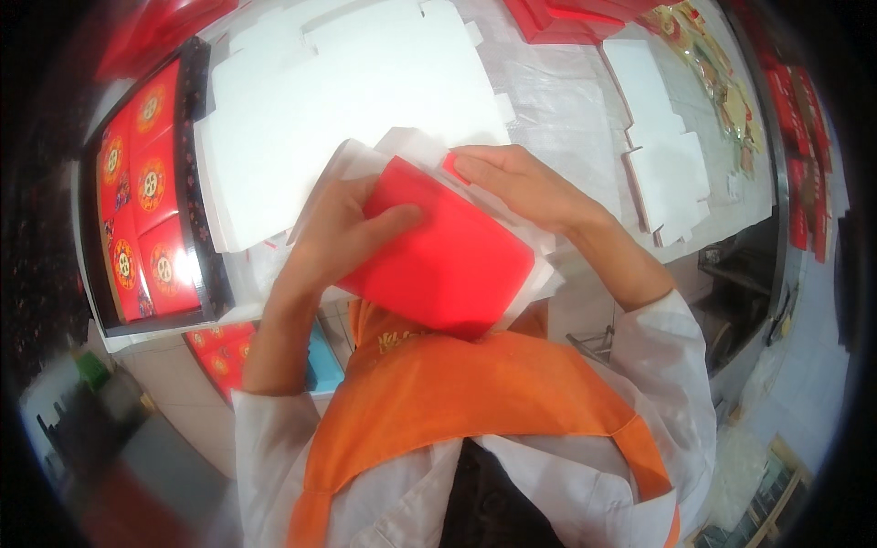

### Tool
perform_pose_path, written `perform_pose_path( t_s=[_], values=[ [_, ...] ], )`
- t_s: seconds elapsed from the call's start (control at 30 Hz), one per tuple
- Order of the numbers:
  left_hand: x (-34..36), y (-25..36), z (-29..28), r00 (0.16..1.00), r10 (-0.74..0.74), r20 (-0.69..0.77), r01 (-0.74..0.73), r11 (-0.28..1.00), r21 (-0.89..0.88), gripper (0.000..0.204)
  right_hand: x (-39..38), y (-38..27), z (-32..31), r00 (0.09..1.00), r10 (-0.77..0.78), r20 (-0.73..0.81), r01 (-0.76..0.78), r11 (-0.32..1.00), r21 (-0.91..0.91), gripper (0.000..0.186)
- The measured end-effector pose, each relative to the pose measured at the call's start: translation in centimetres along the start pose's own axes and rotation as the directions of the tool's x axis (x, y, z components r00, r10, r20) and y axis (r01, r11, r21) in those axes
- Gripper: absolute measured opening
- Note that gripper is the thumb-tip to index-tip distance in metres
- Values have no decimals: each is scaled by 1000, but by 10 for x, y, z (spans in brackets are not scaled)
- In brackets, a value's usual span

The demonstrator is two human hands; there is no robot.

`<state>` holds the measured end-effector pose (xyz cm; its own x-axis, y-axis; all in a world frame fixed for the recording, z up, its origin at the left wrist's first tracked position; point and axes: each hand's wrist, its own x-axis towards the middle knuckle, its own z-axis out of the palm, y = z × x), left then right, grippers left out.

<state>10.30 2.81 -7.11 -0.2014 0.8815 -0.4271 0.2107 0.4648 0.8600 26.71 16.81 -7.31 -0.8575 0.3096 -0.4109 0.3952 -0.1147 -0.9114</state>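
Note:
A red cardboard box (448,260) with white inner flaps is in front of my orange apron, at the near edge of the table. It looks partly folded. My left hand (343,228) grips its left side, thumb lying on the red face and fingers behind. At the far right corner my right hand (525,183) pinches a small red-faced flap (454,168) between thumb and fingers. White tabs stick out around the far and right edges of the box. Just beyond lie flat white cardboard blanks (352,119), spread over the table.
To the left stands a black-edged tray (190,173) of red printed boxes. More white blanks (662,155) lie at the right, beside golden packets (722,82). Red boxes (575,20) stand at the far edge. Below the table are another set of red boxes (219,352) and a shelf.

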Motion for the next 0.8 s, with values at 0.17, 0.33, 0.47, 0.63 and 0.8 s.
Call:
perform_pose_path(
  t_s=[0.17,0.33,0.47,0.63,0.8],
  values=[
    [-2,5,5,998,52,-24,-52,999,-13,28,0,-4,4,998,-16,67,18,999,-29,33],
    [0,10,2,995,101,-21,-100,994,49,27,-2,-5,4,998,-19,60,25,995,-97,39],
    [2,15,2,998,55,-16,-54,996,74,26,-1,-2,4,998,-29,55,35,993,-109,39],
    [4,15,3,999,49,-22,-47,997,52,26,-1,-3,3,998,2,70,1,999,-37,38],
    [6,12,4,997,60,-39,-60,998,12,26,-1,-7,5,998,31,59,-29,999,-42,37]
  ],
)
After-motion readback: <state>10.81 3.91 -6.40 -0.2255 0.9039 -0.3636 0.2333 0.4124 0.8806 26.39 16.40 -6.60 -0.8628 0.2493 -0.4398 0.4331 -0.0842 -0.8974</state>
